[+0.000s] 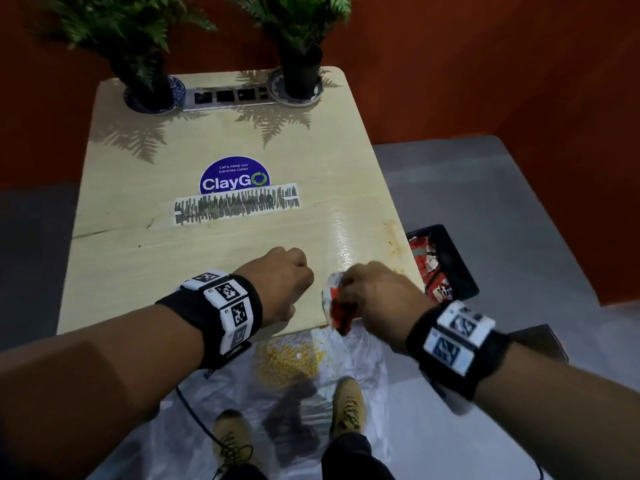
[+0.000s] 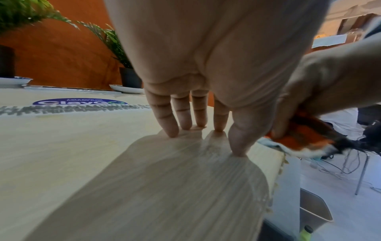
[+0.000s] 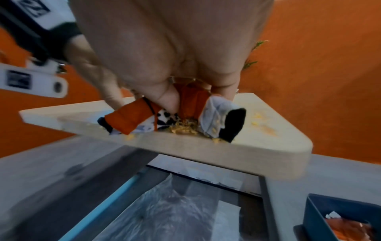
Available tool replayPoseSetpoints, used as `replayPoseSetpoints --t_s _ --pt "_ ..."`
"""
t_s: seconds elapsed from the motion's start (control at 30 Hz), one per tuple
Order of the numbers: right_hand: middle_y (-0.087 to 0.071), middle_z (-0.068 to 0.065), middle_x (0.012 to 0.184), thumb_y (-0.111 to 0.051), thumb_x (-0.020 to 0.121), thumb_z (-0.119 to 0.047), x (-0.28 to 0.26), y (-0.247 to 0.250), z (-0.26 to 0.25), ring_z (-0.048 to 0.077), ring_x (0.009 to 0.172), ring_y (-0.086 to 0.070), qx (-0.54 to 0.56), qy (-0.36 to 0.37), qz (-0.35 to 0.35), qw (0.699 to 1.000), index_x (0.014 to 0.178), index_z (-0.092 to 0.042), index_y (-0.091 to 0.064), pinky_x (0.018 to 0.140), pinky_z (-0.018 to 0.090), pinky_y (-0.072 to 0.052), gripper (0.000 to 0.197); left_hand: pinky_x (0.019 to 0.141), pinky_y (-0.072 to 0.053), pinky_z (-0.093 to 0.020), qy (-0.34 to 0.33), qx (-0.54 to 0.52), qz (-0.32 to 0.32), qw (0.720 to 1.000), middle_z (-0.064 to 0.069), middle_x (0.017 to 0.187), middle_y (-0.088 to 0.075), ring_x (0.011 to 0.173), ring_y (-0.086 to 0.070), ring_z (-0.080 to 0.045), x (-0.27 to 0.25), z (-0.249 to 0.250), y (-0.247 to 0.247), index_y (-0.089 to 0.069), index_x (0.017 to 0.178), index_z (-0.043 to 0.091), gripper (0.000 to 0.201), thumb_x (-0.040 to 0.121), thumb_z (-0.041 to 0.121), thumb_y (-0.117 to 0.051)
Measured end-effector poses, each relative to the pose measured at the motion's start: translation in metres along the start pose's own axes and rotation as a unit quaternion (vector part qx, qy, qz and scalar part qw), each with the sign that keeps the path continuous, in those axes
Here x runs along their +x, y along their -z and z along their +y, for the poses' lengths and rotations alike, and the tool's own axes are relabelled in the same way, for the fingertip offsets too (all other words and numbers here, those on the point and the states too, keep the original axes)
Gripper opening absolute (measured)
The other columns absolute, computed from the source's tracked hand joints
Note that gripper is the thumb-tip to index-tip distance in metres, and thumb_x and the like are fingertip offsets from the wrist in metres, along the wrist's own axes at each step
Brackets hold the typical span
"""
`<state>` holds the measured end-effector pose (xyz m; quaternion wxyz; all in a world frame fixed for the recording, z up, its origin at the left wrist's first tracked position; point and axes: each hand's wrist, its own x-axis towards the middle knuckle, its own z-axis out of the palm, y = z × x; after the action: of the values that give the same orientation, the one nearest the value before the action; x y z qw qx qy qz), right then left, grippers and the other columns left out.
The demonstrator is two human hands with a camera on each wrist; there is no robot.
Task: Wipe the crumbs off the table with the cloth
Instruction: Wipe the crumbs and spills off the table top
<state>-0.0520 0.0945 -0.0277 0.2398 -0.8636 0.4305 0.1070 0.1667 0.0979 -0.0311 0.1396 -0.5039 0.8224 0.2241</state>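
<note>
left plant (image 1: pixel 138 46): upper left of head view, dark pot on a patterned saucer at the worktop's far edge.
socket strip (image 1: pixel 228 97): metal, between the two saucers along that far edge.
right plant (image 1: pixel 299 39): upper centre, same kind of pot and saucer.
worktop (image 1: pixel 173 237): pale wood grain, fills centre of head view, near edge at lower centre.
sticker (image 1: pixel 234 176): blue, reads "ClayGo", centre of worktop; a scribbled-over white strip just below it.
left hand (image 1: pixel 282 280): centre of head view, left of the cloth and apart from it. Left wrist view shows fingers (image 2: pixel 171 117) straight, pointing down, tips and thumb touching the bare worktop. Holds nothing.
cloth (image 1: pixel 337 304): orange, white and black, bunched, lower centre-right of head view at the worktop's near edge, by the near right corner. Part of it overhangs the edge.
right hand (image 1: pixel 377 297): on top of the cloth, fingers and thumb curled around the bunched fabric, pressing it to the worktop.
crumbs (image 3: pixel 185 127): yellow, small heap under and in front of the cloth at the edge in right wrist view; a few loose bits to the right of it toward the corner.
floor sheet (image 1: pixel 398 410): clear plastic, bottom centre of head view; yellow crumb pile on it below the worktop edge, above the person's tan shoes.
dark bin (image 1: pixel 443 261): right of the worktop, on the floor, red and white scraps inside.
</note>
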Motion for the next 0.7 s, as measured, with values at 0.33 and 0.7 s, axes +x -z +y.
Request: replayPoseSetpoints --t_s 0.33,0.7 --pt "-0.069 -0.003 0.097 -0.052 0.078 -0.026 -0.005 0.054 0.011 0.021 0.087 -0.066 0.068 -0.019 0.046 0.996 0.088 -0.030 -0.078 0.079 0.036 -0.056 0.028 0.078 -0.044 -0.039 -0.032 -0.002 0.007 0.999 -0.001 0.122 -0.047 0.102 -0.044 -0.027 0.025 0.019 0.007 -0.058 0.112 0.025 0.038 0.075 0.021 -0.066" --pt "-0.070 -0.013 0.103 -0.064 0.084 -0.013 0.051 0.056 0.076 0.007 0.096 -0.065 0.046 -0.070 0.009 0.996 0.101 -0.033 -0.076 0.084 0.021 -0.049 0.029 0.084 -0.046 -0.041 -0.051 -0.012 -0.003 0.999 0.000 0.127 -0.047 0.106 -0.043 -0.026 0.045 0.032 0.013 -0.057 0.122 0.026 0.047 0.077 0.020 -0.067"
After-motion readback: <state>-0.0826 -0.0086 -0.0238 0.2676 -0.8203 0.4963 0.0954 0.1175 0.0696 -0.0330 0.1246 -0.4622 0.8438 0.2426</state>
